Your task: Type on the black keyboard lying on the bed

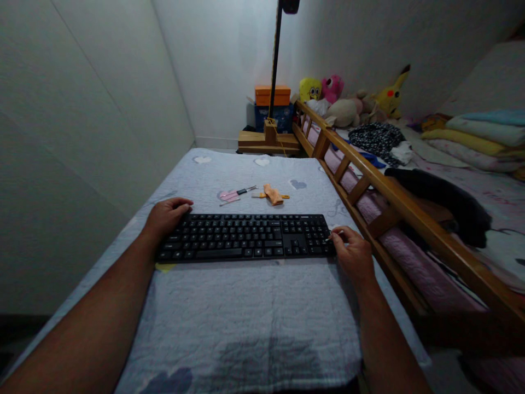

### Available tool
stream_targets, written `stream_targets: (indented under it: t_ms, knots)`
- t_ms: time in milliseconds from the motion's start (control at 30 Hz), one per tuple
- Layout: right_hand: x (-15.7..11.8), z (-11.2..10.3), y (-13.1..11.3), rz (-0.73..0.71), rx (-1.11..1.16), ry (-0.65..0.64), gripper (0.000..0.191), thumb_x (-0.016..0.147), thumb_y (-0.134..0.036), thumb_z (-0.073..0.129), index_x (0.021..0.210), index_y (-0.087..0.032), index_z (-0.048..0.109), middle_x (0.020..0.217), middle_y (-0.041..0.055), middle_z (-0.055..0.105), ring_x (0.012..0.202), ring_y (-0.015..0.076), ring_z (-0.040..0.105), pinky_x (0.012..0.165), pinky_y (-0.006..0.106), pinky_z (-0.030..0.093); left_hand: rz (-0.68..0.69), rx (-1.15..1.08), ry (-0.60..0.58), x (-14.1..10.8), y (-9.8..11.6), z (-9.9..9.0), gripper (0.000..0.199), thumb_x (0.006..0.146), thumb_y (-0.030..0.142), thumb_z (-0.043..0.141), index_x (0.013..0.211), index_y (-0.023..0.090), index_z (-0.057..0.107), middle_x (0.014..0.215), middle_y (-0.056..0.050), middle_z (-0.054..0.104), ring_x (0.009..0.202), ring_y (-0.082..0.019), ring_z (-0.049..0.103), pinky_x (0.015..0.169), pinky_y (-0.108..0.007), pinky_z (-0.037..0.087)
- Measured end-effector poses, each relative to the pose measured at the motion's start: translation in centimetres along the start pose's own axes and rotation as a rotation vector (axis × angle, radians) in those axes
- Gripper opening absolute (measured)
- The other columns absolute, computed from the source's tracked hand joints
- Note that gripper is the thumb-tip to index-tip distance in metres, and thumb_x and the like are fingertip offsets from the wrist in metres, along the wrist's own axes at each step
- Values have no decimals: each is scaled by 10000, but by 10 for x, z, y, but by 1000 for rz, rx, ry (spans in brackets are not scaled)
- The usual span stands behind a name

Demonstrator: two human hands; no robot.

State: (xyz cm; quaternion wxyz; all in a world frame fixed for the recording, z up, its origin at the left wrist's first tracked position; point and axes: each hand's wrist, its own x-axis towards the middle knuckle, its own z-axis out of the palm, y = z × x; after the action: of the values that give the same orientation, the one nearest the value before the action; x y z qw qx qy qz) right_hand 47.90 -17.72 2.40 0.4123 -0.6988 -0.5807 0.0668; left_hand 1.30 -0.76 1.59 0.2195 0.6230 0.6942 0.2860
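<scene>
Head view, black keyboard (241, 238) is lying on cloth (254, 317), its label (304, 217) illegible, left hand (166, 216) is resting half-curled at left end, grip unclear, right hand (353, 250) is pinching white stick (329, 238) at right end.

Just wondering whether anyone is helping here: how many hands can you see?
2. The left hand is at the left end of the keyboard; the right hand is at its right end, fingers pinching a thin white stick. No others show.

The keyboard (233, 238) is black, the cover (246, 306) pale blue with grey and white hearts (298, 184), the cloth (273, 195) orange
</scene>
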Motion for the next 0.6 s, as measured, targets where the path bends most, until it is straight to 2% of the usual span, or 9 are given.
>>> stream_targets:
  t_ms: [200,600]
  knots:
    - [0,1,1,2,8,-8,217,893,-408,556,854,-238,684,842,65,737,838,263,668,794,373,473,-5,-18,1,-1,2,0,499,696,498,597,1029,181,790,995,-62,797,949,-289,686,946,-394,516]
    - [0,-1,-1,12,-3,-17,213,882,-401,542,822,-235,662,790,48,716,772,240,653,744,348,469,-7,-9,-10,-1,2,0,529,692,494,589,1053,160,786,1000,-73,793,935,-283,686,931,-386,524]
